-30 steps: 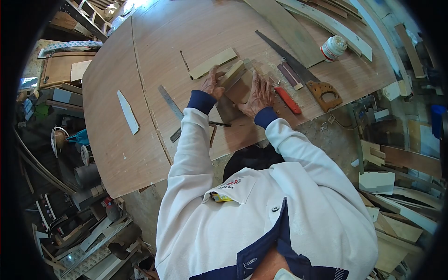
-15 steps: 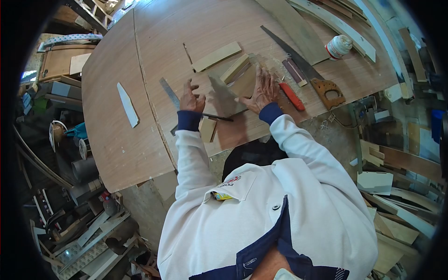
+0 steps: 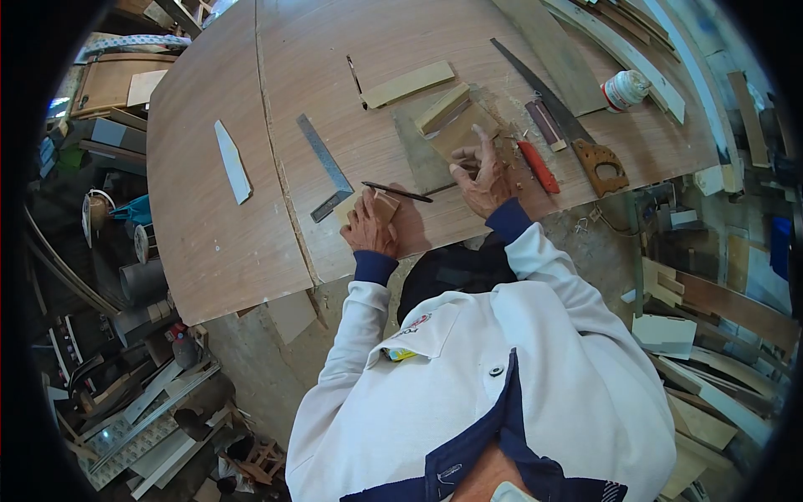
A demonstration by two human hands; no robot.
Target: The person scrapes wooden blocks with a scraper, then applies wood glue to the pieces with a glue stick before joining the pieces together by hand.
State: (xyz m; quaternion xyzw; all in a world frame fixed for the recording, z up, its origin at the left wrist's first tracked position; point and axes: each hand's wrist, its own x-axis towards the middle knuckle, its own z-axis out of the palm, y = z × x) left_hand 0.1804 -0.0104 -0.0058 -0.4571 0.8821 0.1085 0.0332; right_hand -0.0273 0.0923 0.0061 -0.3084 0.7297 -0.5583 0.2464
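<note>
My left hand point(image 3: 370, 227) is at the near part of the table, fingers closed over a small wooden block point(image 3: 386, 207). Just beyond that block lies a thin black pencil-like stick point(image 3: 400, 192). A try square point(image 3: 324, 155) rests to its left. My right hand point(image 3: 483, 177) holds nothing; its fingers are apart, in front of a flat wooden board point(image 3: 416, 151). On this board is a raised wooden strip point(image 3: 443, 109). A red-handled cutter point(image 3: 538, 167) lies right of my right hand.
A handsaw point(image 3: 600, 165) lies at the table's right, near a dark wood piece point(image 3: 545, 125). Behind them stands a white bottle point(image 3: 626, 89). A loose wood strip point(image 3: 410, 84) lies farther back; a pale offcut point(image 3: 232, 163) is at left. Shavings are scattered by the board.
My left hand has come down from beside the board onto the small wooden block. My right hand has drawn back from the board towards me. The view has shifted slightly.
</note>
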